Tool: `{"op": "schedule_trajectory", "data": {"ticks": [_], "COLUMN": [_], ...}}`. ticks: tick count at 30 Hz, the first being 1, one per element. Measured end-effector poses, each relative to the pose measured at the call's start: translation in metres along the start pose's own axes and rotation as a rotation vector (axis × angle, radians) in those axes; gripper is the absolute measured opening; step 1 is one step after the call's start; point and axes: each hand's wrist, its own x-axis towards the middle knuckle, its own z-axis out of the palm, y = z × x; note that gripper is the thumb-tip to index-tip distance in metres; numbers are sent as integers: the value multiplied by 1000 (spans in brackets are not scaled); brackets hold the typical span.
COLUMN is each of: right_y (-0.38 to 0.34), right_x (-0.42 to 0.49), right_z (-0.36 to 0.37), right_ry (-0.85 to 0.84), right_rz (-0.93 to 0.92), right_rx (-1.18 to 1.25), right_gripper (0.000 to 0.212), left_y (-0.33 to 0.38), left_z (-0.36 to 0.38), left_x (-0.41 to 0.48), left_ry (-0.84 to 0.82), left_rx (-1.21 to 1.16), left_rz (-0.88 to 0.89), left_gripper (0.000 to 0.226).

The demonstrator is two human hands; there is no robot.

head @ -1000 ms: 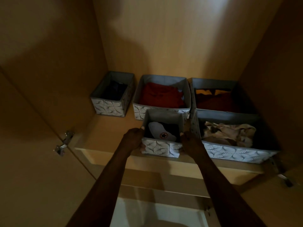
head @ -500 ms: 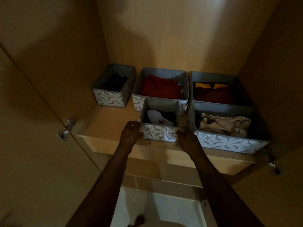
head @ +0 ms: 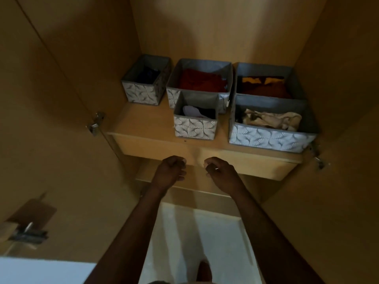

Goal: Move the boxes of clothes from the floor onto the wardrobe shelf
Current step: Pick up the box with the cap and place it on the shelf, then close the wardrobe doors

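5 fabric boxes sit on the wardrobe shelf (head: 143,121); the small front box (head: 194,126) stands at its edge. Left hand (head: 170,171) and right hand (head: 220,173) hang below, loosely curled, holding nothing. Such boxes look light with soft walls; grip both sides.

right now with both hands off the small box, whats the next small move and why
Probably lower both hands and turn down toward the floor for another box, if any remain. The small box sits on the shelf beside four others, and the left hand and right hand hang empty below the shelf edge.
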Motion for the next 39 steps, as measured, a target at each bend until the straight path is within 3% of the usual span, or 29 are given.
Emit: {"op": "schedule_trajectory", "data": {"ticks": [6, 17, 25, 29, 31, 33, 36, 39], "right_y": [29, 80, 117, 149, 163, 178, 197, 203], "right_x": [-66, -263, -355, -393, -413, -419, -419, -419], "right_z": [9, 4, -52, -82, -99, -116, -142, -150], "right_ry": [116, 476, 897, 1188, 1255, 1236, 1041, 891], "right_rz": [-6, 192, 320, 301, 286, 319, 352, 264], "right_rx": [36, 56, 116, 122, 116, 104, 96, 152], "right_gripper": [16, 19, 23, 17, 20, 30, 50, 45], "left_y": [-17, -73, -61, -54, -50, -46, -43, -42], "left_z": [16, 88, 172, 222, 248, 267, 293, 311], "left_x": [-45, -146, -213, -244, -267, -282, -304, -321], "left_ry": [-119, -434, -588, -622, -635, -664, -665, -643], "left_rx": [62, 86, 152, 159, 170, 200, 258, 285], "left_rz": [41, 12, 125, 169, 210, 259, 364, 443], "left_gripper": [18, 17, 11, 9, 10, 10, 10, 22]}}
